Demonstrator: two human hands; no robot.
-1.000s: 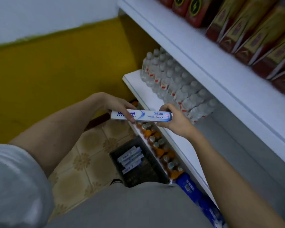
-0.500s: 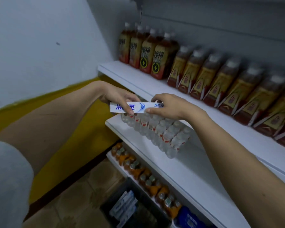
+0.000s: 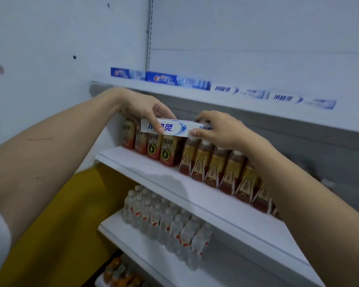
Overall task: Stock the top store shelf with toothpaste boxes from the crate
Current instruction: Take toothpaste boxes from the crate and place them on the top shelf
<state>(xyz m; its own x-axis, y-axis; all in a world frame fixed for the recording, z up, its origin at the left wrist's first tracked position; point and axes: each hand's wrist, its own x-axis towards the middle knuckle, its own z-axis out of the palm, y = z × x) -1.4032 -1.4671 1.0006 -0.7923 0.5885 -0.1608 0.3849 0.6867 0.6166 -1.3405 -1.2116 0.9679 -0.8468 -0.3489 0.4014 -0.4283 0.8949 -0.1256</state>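
Step in hand: carrying one toothpaste box point(image 3: 175, 127) up toward the top shelf point(image 3: 247, 104), not yet placed. The box is being held level in the air in front of the brown drink bottles point(image 3: 214, 164) on the shelf below, under the top shelf's front lip.

Left hand point(image 3: 141, 109) is pinching the box's left part, thumb on the front face, other digits curling over the top edge. Right hand point(image 3: 218, 130) is gripping the right end, curled round it, thumb underneath. Both grips are closed on the box, neither hand is free.

Top shelf is already carrying a row of toothpaste boxes lying lengthwise along the front: two blue boxes point(image 3: 162, 78) at left, two white boxes point(image 3: 272, 95) at right. Blurred, so print is unreadable there.

Next move, judging from this: lifting the box higher to clear the lip, then setting it flat, probably behind or on top of the row, since the front line is looking full where visible. Space behind is hidden.

Materials: box is thin glossy card, long rectangular, white with blue swoosh, light and easy to crush. Shelves are white, smooth, flat boards. Bottles are plastic, shrink-labelled. Clear water bottles point(image 3: 166, 224) are sitting lower down. The crate is out of view.
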